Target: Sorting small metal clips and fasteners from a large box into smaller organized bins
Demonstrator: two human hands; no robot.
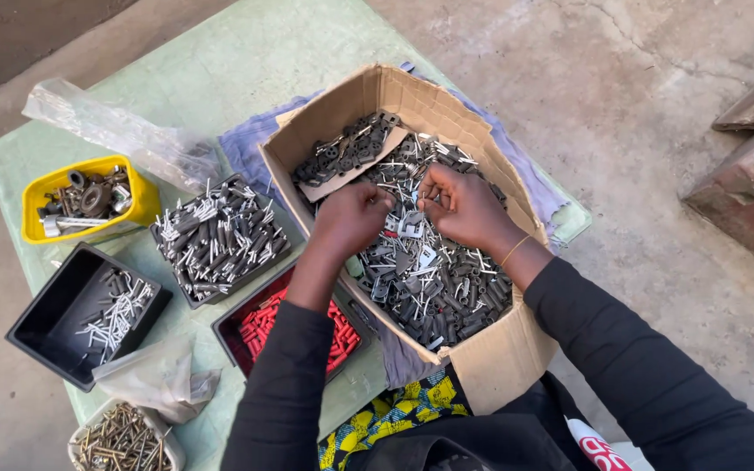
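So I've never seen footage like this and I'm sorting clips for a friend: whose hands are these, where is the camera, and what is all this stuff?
The camera sits on the person's head and looks down, so both hands are their own. The left hand and right hand meet over a cardboard box full of small dark and silver metal parts, fingers pinching small pieces; exactly which is too small to tell. On the pale green table stand a yellow tub of metal bits, a tray of grey pins, a black tray, a tray of red pieces and a container of screws.
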